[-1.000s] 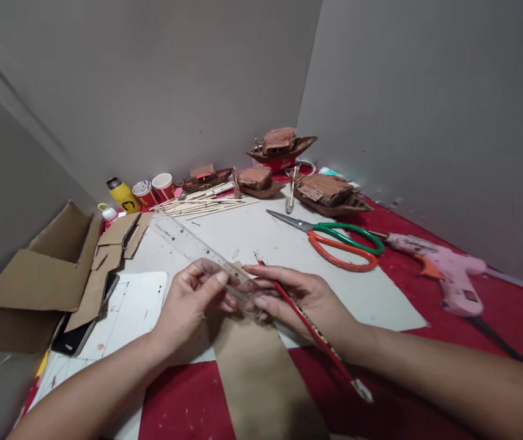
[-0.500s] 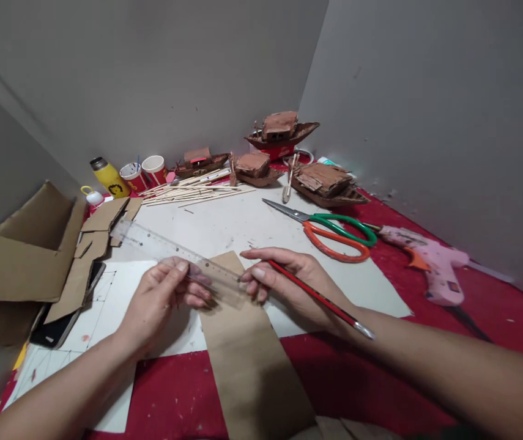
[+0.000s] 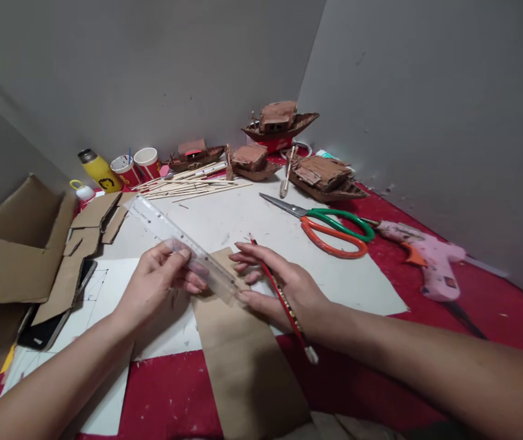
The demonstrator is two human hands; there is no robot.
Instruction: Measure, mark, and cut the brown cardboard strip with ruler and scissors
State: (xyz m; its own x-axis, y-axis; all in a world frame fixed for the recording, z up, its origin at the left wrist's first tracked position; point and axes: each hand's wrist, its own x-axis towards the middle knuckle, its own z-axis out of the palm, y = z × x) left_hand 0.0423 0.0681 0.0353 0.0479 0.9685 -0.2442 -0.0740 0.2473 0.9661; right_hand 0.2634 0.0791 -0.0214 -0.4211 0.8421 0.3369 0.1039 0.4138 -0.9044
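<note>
My left hand [image 3: 160,278] pinches a clear plastic ruler [image 3: 188,241] near its middle. The ruler slants down to the right, above the upper end of a brown cardboard strip [image 3: 238,354]. A red and black pencil [image 3: 279,293] lies in my right hand [image 3: 293,287], across the palm side of the fingers, with its point up and its pale end toward me. The thumb of that hand is at the ruler's lower right end; its other fingers are partly spread. White paper [image 3: 334,287] lies beneath the strip's upper end.
Scissors [image 3: 334,232] and a pink glue gun [image 3: 426,253] lie to the right. Model boats [image 3: 320,177], thin sticks [image 3: 192,186], paper cups [image 3: 147,164] and a yellow bottle [image 3: 100,171] stand behind. Cardboard pieces [image 3: 82,238], a phone [image 3: 43,330] and a box [image 3: 8,269] are left.
The ruler has turned steeper, its right end lower. The pencil has swung more upright in my right hand, and that thumb has moved down to the ruler's end. The view has shifted slightly.
</note>
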